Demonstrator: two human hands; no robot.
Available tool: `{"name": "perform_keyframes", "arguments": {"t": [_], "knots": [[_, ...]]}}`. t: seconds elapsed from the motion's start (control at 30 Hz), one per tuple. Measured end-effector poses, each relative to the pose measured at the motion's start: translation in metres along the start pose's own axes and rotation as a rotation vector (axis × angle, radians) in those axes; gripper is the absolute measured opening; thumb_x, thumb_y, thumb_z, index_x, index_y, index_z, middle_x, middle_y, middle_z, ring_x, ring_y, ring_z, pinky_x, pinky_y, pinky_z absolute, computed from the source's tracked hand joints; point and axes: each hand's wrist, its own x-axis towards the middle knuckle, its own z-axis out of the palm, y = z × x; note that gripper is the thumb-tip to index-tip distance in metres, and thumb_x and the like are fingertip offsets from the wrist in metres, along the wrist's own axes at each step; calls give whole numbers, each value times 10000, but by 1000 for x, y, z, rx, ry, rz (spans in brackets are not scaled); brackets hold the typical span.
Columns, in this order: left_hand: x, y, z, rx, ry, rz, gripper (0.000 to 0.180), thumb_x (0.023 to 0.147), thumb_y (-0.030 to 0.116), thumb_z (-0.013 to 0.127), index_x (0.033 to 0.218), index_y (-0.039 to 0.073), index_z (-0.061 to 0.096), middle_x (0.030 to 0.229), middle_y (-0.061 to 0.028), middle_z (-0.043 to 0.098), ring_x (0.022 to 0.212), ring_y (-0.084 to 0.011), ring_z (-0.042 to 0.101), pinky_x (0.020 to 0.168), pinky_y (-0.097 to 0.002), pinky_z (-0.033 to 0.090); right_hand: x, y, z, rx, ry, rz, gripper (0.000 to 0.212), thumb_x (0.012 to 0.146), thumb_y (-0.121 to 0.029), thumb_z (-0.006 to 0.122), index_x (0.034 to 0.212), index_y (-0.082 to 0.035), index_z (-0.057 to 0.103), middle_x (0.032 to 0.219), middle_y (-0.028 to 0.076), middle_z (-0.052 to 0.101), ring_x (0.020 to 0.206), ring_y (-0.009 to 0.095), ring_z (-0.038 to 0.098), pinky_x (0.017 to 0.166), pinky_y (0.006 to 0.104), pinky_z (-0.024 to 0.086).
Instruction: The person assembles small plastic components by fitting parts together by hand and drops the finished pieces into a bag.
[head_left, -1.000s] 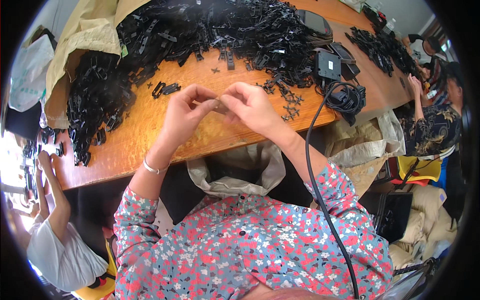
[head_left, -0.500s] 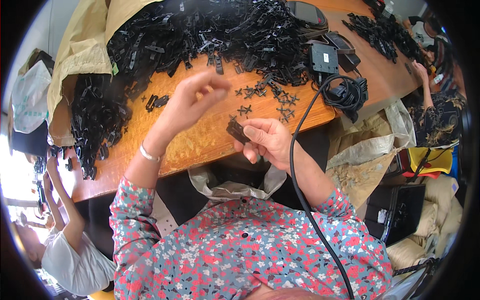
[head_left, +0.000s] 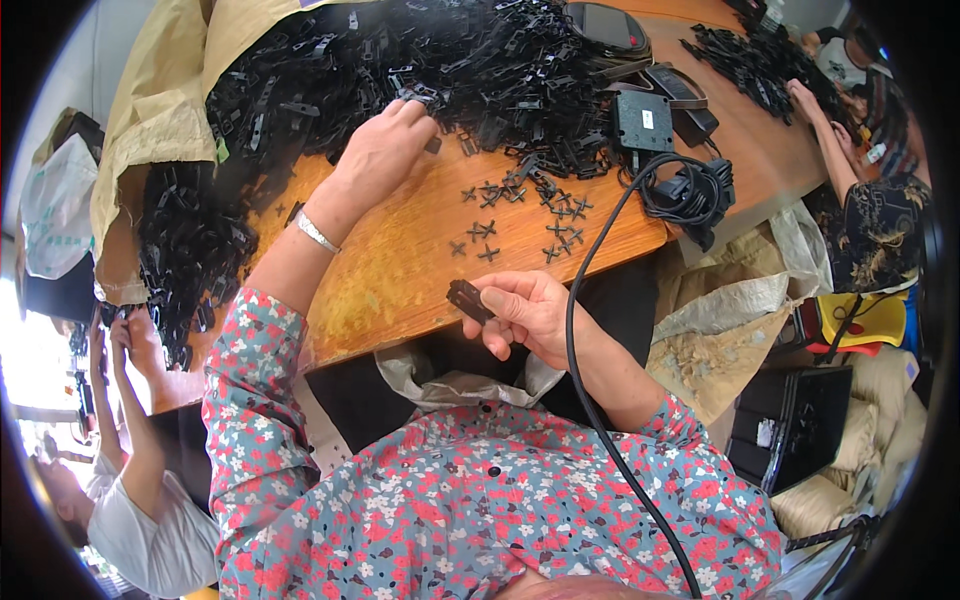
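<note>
My left hand (head_left: 385, 150) reaches over the table to the near edge of a heap of small black plastic clip-like parts (head_left: 350, 70). Its fingers are curled down onto a black plastic part (head_left: 433, 146), mostly hidden beneath them. In front of the table edge, my right hand (head_left: 525, 312) pinches black plastic clips (head_left: 468, 300) between thumb and fingers; how many is unclear. Several small black cross-shaped pieces (head_left: 484, 230) lie scattered on the wooden table (head_left: 390, 285) between my hands and the heap.
A black box (head_left: 643, 122) with a coiled cable (head_left: 688, 190) stands right of the heap; a black cord runs past my right forearm. A paper sack (head_left: 150, 120) spills parts at left. Open sacks (head_left: 725, 300) hang at right. Co-workers sit left (head_left: 150, 510) and right (head_left: 865, 225).
My left hand has moved forward and left to the heap's edge, its fingers curling down. My right hand, still gripping the clips, has dropped slightly toward me.
</note>
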Motion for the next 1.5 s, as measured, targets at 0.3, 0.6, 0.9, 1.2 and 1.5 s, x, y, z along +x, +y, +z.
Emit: {"name": "perform_keyframes", "arguments": {"t": [0.3,0.6,0.9,1.2,1.5], "knots": [[-56,43,-53,-909,185,-753,198,886,65,828,974,36,652,831,35,660,713,1,535,630,-192,434,12,5,15,-12,-41,-16,352,1086,-248,614,1281,45,634,965,128,734,699,131,690,609,251,564],[-127,108,-57,-1588,276,-971,181,983,129,748,1071,21,633,912,-27,707,782,-76,617,720,-231,499,31,-1,41,31,21,-211,345,1094,-256,595,1286,27,640,997,127,734,713,127,674,626,259,568],[-144,128,-65,-1776,426,-973,449,1004,95,703,1412,-9,546,1157,-131,735,936,-121,682,815,-243,552,38,5,49,-208,189,-333,353,1069,-243,645,1294,30,649,989,90,763,659,76,646,617,222,551],[-145,141,-69,-1598,437,-915,423,999,26,680,1403,-18,565,1175,-67,672,1000,-109,668,870,-251,572,42,29,65,-628,245,-454,306,1016,-114,704,1268,52,656,908,48,722,686,76,657,615,224,532],[-132,162,-84,-1534,521,-896,482,990,-39,661,1456,-24,537,1242,-84,653,1145,-137,644,977,-288,551,51,19,61,-1200,314,-860,267,847,-23,792,1092,0,688,885,189,687,758,353,687,638,393,538]]}}
